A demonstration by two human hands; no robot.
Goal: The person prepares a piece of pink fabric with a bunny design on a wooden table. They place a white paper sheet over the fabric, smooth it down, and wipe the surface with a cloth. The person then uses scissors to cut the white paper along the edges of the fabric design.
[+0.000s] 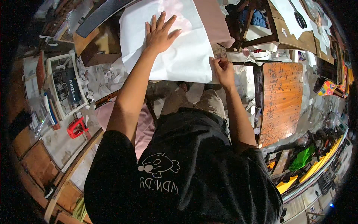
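Observation:
A large white sheet [179, 56], paper-like, lies over a pink fabric [213, 22] that shows past its right edge. My left hand [160, 35] rests flat on the sheet with its fingers spread. At the sheet's near right corner is my right hand [223, 70], thumb and fingers pinched together. The corner seems to be between or just beside those fingertips; the grip itself is partly hidden. The sheet's near edge hangs close above my knees.
Scissors with black handles [300, 20] lie on white paper at the far right. A wooden-topped stool or small table [281, 100] stands to my right. Left are a white-framed machine [69, 87] and a red plastic object [77, 127]. Scraps litter the floor [106, 76].

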